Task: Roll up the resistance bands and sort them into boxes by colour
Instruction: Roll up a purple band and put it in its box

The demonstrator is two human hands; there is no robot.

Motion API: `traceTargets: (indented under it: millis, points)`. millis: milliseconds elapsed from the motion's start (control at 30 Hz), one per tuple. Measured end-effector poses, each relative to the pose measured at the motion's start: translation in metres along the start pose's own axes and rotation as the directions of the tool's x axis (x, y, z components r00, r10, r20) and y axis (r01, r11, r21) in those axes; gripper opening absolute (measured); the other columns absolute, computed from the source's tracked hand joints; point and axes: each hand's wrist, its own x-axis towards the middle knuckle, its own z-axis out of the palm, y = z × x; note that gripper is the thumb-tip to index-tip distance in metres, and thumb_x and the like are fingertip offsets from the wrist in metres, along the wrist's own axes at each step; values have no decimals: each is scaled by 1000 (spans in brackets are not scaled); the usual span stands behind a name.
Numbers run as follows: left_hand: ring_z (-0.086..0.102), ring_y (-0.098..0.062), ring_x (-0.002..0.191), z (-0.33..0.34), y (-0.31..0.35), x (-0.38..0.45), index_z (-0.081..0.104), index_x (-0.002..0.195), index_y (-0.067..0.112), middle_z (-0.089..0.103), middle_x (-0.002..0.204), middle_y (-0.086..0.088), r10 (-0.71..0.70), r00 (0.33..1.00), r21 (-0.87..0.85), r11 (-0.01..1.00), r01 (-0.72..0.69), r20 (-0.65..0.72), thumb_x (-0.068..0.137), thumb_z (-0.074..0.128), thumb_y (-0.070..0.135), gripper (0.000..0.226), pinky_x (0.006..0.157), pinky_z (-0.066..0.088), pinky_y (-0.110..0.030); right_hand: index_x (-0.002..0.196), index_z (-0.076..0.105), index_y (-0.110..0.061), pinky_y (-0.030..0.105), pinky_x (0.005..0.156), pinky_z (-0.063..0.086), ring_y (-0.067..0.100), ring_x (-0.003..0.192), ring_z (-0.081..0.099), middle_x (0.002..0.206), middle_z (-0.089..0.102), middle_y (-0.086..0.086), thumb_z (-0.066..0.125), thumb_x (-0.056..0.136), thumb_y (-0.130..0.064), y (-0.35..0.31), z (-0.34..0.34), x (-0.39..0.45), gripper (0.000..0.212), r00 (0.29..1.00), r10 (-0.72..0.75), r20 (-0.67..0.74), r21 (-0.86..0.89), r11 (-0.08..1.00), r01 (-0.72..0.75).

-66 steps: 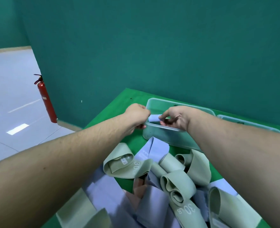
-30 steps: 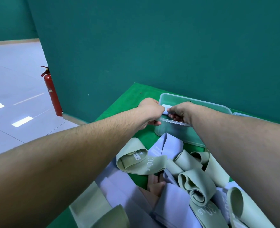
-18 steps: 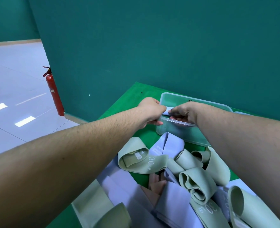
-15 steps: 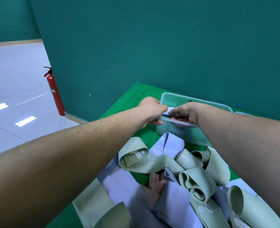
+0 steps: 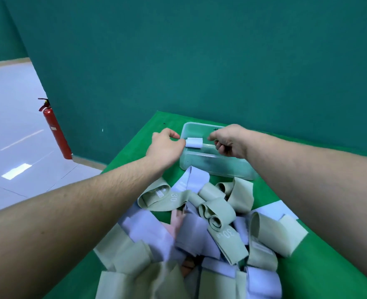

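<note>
Fingers of the left hand [image 5: 167,145] are curled, with the rolled lilac band [image 5: 194,142] at their tips; whether it is pinched or only touched cannot be told. Fingers of the right hand [image 5: 229,140] are curled in beside the roll's other end, and whether they hold it cannot be told either. The roll is held over the near rim of the clear plastic box [image 5: 217,164], which serves as the landmark below.

The teal wall [image 5: 199,61] is seen behind the box. The green table [image 5: 329,266] lies under it. The grey tiled floor [image 5: 10,126] stretches away to the left of the box, beyond the table edge. The pile of loose bands [image 5: 195,234] is spread in front of the box, nearer the person, with sage green bands [image 5: 219,210], lilac bands [image 5: 196,180] and a little pink [image 5: 176,221] mixed together; the nearest lilac one lies just beside the box's front wall. The red fire extinguisher [image 5: 56,130] stands far to the left of the box, against the wall. "30" is printed on two green bands in front of the box.
</note>
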Motion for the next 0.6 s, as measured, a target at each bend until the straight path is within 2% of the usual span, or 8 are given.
traceTargets:
  millis: [167, 233, 400, 500, 567, 600]
  points:
    - [46, -15, 63, 4, 6, -53, 57, 88, 22, 55, 73, 3, 19, 1000, -51, 999, -18, 21, 91, 56, 22, 3, 58, 35, -27, 74, 50, -13, 11, 33, 29, 5, 28, 34, 58, 44, 1, 65, 92, -9, 18, -9, -61, 23, 999, 11, 43, -13, 1000, -11]
    - [46, -16, 65, 7, 7, -79, 57, 87, 19, 53, 70, 4, 42, 996, -49, 998, -39, 73, 91, 55, 18, 5, 59, 36, -26, 73, 50, -13, 11, 34, 29, 6, 28, 33, 58, 45, 2, 66, 90, -10, 29, -14, -88, 24, 999, 5, 42, -40, 999, -3]
    - [49, -17, 54, 13, 5, -133, 59, 88, 22, 57, 63, 3, 52, 974, 125, 989, -81, 221, 88, 58, 21, 2, 58, 40, -28, 70, 52, -12, 12, 33, 27, 5, 30, 32, 48, 46, -2, 64, 90, -11, 55, -27, -148, 23, 996, 44, 80, -83, 996, -37]
    - [54, -15, 60, 14, -1, -155, 58, 84, 25, 62, 74, 2, 93, 965, 193, 971, -142, 244, 85, 61, 21, 6, 61, 46, -29, 79, 59, -11, 13, 35, 26, 7, 33, 32, 54, 49, 0, 63, 89, -12, 70, -35, -175, 11, 991, 65, 115, -119, 992, -51]
    - [55, -14, 83, 14, -8, -167, 59, 92, 27, 57, 99, 2, 118, 959, 230, 957, -179, 256, 83, 65, 22, 12, 77, 49, -30, 89, 62, -11, 14, 36, 26, 8, 37, 35, 57, 52, 0, 63, 89, -14, 81, -39, -189, 4, 990, 62, 123, -137, 989, -45]
    - [51, -15, 98, 13, -11, -172, 59, 101, 28, 49, 110, 3, 122, 959, 306, 931, -200, 255, 81, 66, 24, 21, 86, 47, -32, 90, 62, -10, 14, 36, 26, 9, 38, 36, 58, 53, 1, 63, 90, -15, 87, -40, -193, 4, 990, 63, 129, -141, 989, -44]
